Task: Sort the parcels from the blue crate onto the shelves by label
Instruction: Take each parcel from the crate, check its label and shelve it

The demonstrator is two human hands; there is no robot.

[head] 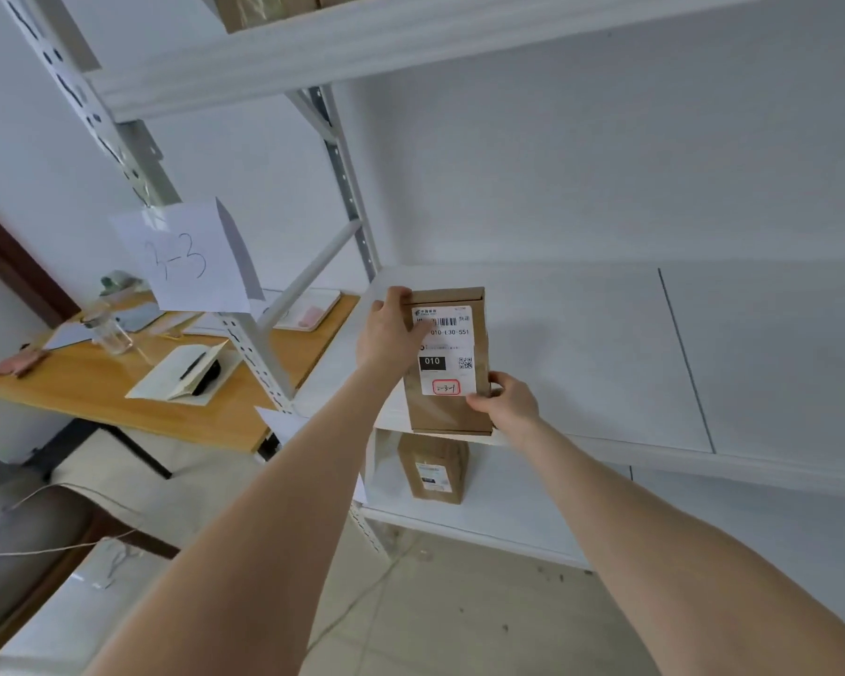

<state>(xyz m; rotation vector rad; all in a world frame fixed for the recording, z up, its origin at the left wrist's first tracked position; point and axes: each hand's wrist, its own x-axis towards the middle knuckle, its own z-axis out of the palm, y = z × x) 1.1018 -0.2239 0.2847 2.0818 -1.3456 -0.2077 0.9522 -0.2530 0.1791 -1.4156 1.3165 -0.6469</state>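
The brown cardboard parcel (447,414), a slim, flat-sided box, was held at the front left corner of the smooth white middle shelf (606,358). Its glossy shipping label (447,353) faced the person, probably so the red-boxed handwritten code could be read. The left hand (391,334) curled over the top left corner and the right hand (508,402) pinched the lower right edge, steadying it. A creased paper sign (186,256) marked 3-3 hung on the perforated upright nearby.

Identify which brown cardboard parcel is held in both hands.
The brown cardboard parcel at the white middle shelf; the other parcel on the lower shelf stands untouched.
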